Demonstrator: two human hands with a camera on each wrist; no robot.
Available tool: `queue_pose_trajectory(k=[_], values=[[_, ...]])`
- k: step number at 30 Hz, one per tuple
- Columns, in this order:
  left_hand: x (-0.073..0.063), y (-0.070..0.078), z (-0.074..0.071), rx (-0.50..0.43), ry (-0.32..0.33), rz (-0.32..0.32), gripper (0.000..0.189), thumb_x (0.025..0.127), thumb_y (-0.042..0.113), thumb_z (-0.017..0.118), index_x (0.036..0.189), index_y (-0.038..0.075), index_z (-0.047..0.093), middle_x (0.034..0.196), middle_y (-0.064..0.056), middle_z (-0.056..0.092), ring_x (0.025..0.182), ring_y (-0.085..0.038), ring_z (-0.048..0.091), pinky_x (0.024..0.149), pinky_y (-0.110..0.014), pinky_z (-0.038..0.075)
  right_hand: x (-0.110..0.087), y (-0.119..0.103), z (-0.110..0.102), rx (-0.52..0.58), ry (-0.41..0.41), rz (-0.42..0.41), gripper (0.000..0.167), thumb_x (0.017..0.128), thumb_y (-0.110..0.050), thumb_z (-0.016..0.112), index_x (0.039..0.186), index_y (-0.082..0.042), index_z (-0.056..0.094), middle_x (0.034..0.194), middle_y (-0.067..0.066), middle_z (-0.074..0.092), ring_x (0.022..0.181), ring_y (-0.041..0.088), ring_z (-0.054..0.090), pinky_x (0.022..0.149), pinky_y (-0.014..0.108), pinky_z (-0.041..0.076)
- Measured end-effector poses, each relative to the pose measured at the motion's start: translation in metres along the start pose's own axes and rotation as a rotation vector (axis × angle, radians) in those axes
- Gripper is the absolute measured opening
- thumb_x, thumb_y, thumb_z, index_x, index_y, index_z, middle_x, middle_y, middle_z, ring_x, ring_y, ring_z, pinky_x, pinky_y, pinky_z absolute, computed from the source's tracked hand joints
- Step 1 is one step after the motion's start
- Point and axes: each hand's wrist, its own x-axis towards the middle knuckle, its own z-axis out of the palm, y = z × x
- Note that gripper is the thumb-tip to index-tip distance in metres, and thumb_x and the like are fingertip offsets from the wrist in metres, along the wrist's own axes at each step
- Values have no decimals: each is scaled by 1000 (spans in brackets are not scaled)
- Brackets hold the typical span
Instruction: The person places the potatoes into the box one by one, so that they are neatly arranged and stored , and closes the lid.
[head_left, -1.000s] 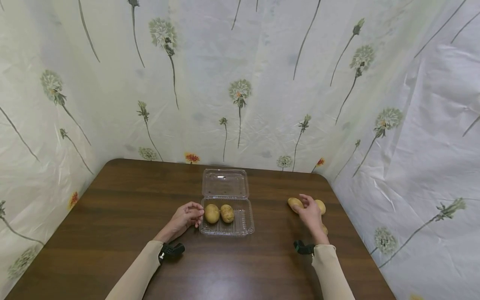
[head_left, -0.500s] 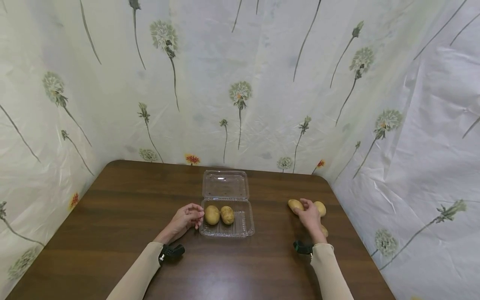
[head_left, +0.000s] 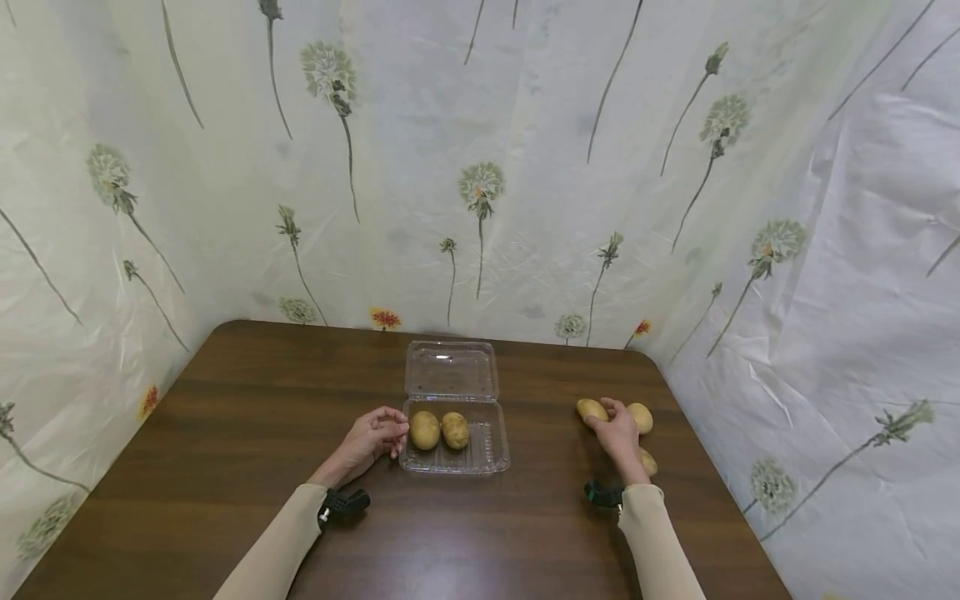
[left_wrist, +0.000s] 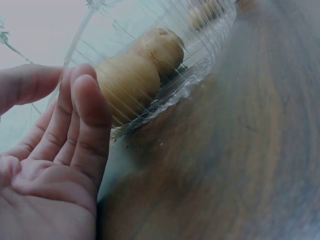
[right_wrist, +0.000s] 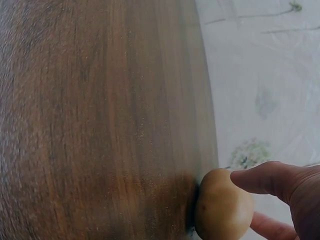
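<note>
A clear plastic clamshell container (head_left: 491, 437) lies with its lid folded back on the table. Two potatoes, a rounder one (head_left: 424, 431) and a more oval one (head_left: 455, 431), sit side by side in its left half. My left hand (head_left: 370, 437) pinches the container's left rim between thumb and fingers, as the left wrist view shows close up. Over on the right, my right hand (head_left: 619, 435) grips a potato (head_left: 591, 410) on the tabletop, with the thumb (right_wrist: 265, 179) on its near side and fingers behind it.
Two more potatoes lie beside my right hand: one (head_left: 640, 417) to its right, another (head_left: 648, 462) by the wrist, partly covered. The brown wooden table (head_left: 465, 533) meets a dandelion-printed curtain (head_left: 525, 167) along its back and sides.
My right hand has lowered slightly onto the potato and its fingers have closed in around it. The left hand stays at the container's rim.
</note>
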Motion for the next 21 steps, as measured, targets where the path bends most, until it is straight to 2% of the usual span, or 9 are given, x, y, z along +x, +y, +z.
queue_pose_trajectory(k=[6, 21], values=[[0, 1, 0, -3, 0, 5, 22, 94, 13, 62, 108, 1, 50, 77, -5, 62, 65, -12, 57, 56, -23, 49, 3, 4, 3, -3, 7, 3, 56, 88, -22, 65, 136, -1, 46, 132, 28, 50, 122, 42, 45, 103, 53, 33], [1, -1, -1, -11, -4, 11, 21, 94, 13, 62, 108, 1, 50, 76, -3, 62, 64, -12, 57, 56, -24, 49, 4, 9, 9, -32, 55, -15, 56, 87, -24, 69, 133, 1, 48, 133, 28, 53, 124, 41, 45, 105, 51, 31]])
